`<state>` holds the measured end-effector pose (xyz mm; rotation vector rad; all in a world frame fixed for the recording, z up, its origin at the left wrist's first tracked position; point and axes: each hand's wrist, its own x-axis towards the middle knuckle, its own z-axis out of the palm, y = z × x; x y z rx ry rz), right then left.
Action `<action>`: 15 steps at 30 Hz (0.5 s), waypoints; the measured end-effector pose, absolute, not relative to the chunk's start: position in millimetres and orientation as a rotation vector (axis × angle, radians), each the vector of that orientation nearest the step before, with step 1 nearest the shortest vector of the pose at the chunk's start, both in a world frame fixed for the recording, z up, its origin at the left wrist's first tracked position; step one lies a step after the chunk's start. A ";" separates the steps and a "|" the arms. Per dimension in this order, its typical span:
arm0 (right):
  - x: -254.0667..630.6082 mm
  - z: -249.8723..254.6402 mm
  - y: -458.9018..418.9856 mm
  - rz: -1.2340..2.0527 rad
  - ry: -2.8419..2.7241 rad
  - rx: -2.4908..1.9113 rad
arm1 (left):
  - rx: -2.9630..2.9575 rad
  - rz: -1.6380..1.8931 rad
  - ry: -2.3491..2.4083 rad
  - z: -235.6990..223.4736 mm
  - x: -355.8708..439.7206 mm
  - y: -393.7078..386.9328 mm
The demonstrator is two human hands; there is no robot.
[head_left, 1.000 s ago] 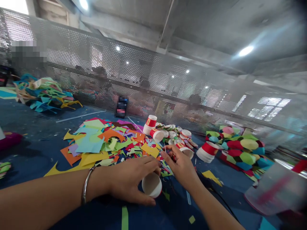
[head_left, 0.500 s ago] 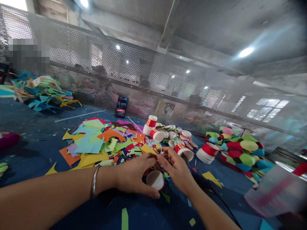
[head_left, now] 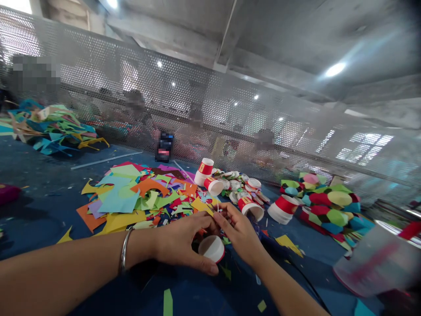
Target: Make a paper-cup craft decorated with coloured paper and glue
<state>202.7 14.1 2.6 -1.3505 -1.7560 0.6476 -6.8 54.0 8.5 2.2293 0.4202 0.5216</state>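
Observation:
My left hand (head_left: 179,239), with a silver bangle on its wrist, curls around a short paper cup (head_left: 211,249) that shows a white inside and a red edge. Its thumb lies along the near side, while the other fingers are partly hidden behind. Close by on the right, my right hand (head_left: 239,230) is closed in a pinch, fingertips near those of the left. A small pale, thin thing shows at that pinch, too small to name. Just beyond the hands lies a heap of coloured paper scraps (head_left: 120,197). A tipped red-and-white paper cup (head_left: 250,206) lies behind my right hand.
More paper cups (head_left: 283,209) stand to the right, beside colourful patchwork pieces (head_left: 332,202). A translucent bucket (head_left: 371,259) is at the near right, with a dark cable (head_left: 307,281) before it. A phone (head_left: 164,147) leans against the perforated metal screen (head_left: 230,109).
The whole view has shifted slightly, so things sit a little further left. Both hands keep nearly the same pose, and my left hand still holds the cup.

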 end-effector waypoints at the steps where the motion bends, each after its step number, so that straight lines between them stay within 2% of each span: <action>1: 203.0 2.5 14.9 0.639 -1.751 -1.350 | 2.219 0.550 0.402 8.9 -6.4 53.2; 6: 201.7 3.5 15.5 0.681 -1.738 -1.333 | 2.153 0.690 0.358 8.5 -3.4 51.4; 15: 200.0 4.0 14.4 0.701 -1.671 -1.346 | 1.993 0.662 0.430 -0.3 0.3 55.7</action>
